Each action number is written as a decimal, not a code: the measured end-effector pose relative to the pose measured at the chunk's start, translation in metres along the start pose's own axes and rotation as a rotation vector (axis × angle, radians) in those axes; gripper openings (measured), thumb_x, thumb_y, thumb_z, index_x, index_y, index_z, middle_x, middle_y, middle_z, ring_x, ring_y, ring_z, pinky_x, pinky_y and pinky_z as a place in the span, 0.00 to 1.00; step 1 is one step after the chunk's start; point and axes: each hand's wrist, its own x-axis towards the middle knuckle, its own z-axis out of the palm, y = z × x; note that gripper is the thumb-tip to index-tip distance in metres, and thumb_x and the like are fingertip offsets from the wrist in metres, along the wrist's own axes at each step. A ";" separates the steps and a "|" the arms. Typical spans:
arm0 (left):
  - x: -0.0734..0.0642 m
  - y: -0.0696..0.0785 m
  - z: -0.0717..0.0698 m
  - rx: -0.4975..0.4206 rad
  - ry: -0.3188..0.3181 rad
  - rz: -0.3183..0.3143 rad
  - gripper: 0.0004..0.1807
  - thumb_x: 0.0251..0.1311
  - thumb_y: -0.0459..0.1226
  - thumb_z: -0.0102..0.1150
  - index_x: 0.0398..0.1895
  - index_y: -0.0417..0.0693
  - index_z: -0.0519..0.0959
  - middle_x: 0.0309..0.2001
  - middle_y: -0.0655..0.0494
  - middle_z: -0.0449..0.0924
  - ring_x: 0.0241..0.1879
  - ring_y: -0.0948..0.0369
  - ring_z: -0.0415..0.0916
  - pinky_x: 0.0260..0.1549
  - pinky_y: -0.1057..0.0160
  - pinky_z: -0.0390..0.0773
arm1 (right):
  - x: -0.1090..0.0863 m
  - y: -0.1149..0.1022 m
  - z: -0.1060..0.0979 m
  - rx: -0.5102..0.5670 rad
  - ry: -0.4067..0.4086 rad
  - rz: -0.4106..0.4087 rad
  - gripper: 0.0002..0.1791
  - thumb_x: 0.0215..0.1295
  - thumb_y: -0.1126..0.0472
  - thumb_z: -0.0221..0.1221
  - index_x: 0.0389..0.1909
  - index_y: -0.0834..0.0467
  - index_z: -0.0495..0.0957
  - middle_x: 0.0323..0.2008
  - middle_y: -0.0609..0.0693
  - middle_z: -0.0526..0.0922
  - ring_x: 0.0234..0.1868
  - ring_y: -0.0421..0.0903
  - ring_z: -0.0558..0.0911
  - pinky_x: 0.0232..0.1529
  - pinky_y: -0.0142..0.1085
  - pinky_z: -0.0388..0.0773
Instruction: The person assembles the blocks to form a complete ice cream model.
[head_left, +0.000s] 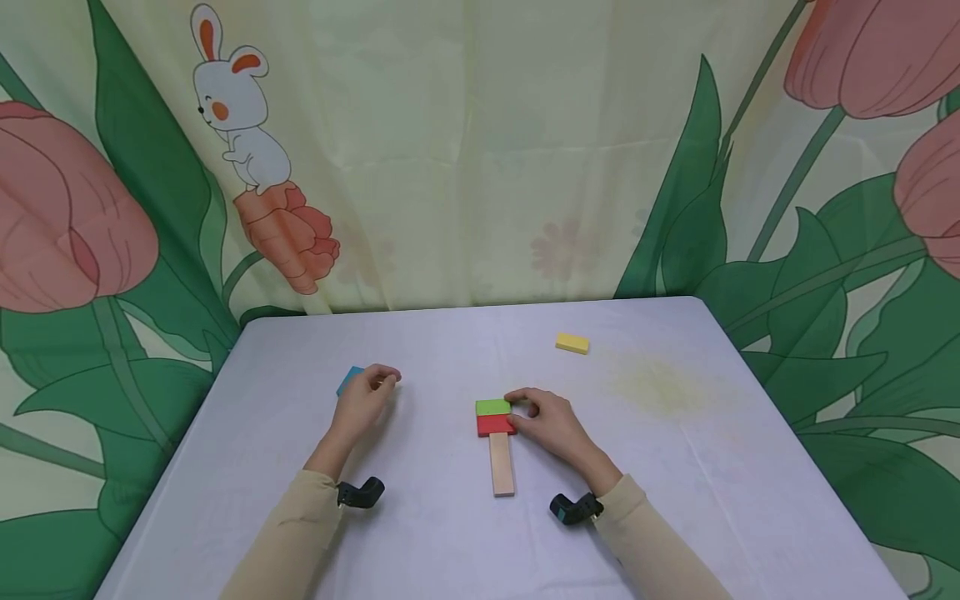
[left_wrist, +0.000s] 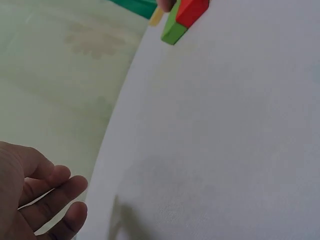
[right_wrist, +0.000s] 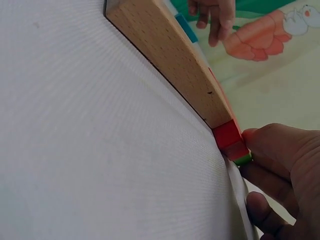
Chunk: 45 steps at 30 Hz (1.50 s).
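My right hand is at the right end of a green block and a red block, which lie touching side by side. Its thumb is by the red block's end, and the index finger reaches the green block's far corner, pinching there. A long plain wooden block runs from the red block's near side towards me, forming a T-like shape. My left hand hovers with loosely bent fingers, holding nothing. Partly hidden behind it lies a blue block.
A yellow block lies near the table's far edge, right of the middle. A white cloth covers the table, with a faint yellowish stain on the right. Behind hangs a printed curtain with flowers and a rabbit.
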 end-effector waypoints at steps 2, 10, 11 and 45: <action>0.002 -0.002 -0.005 0.018 0.025 0.007 0.14 0.76 0.42 0.51 0.53 0.47 0.84 0.53 0.46 0.85 0.49 0.51 0.78 0.39 0.61 0.75 | 0.000 0.000 0.000 0.000 0.005 -0.003 0.19 0.65 0.53 0.71 0.56 0.44 0.84 0.41 0.42 0.82 0.37 0.43 0.73 0.36 0.36 0.70; 0.008 -0.017 -0.021 0.061 0.131 -0.013 0.14 0.73 0.40 0.54 0.54 0.44 0.84 0.49 0.45 0.84 0.44 0.52 0.74 0.37 0.61 0.72 | 0.000 0.000 0.002 0.004 -0.003 -0.010 0.19 0.65 0.53 0.70 0.56 0.44 0.84 0.41 0.42 0.82 0.37 0.43 0.73 0.37 0.36 0.70; 0.008 -0.019 -0.022 0.062 0.139 -0.019 0.14 0.73 0.40 0.54 0.54 0.44 0.84 0.48 0.44 0.84 0.43 0.52 0.74 0.37 0.61 0.72 | 0.000 0.000 0.003 0.007 -0.001 -0.016 0.19 0.65 0.53 0.70 0.56 0.44 0.84 0.41 0.42 0.82 0.37 0.43 0.74 0.37 0.36 0.70; -0.002 -0.052 -0.036 0.111 0.249 -0.176 0.18 0.67 0.34 0.54 0.57 0.37 0.79 0.56 0.37 0.81 0.54 0.41 0.77 0.53 0.42 0.75 | -0.002 0.001 0.001 0.008 0.009 -0.011 0.19 0.65 0.53 0.71 0.56 0.45 0.84 0.44 0.42 0.83 0.38 0.43 0.74 0.37 0.37 0.71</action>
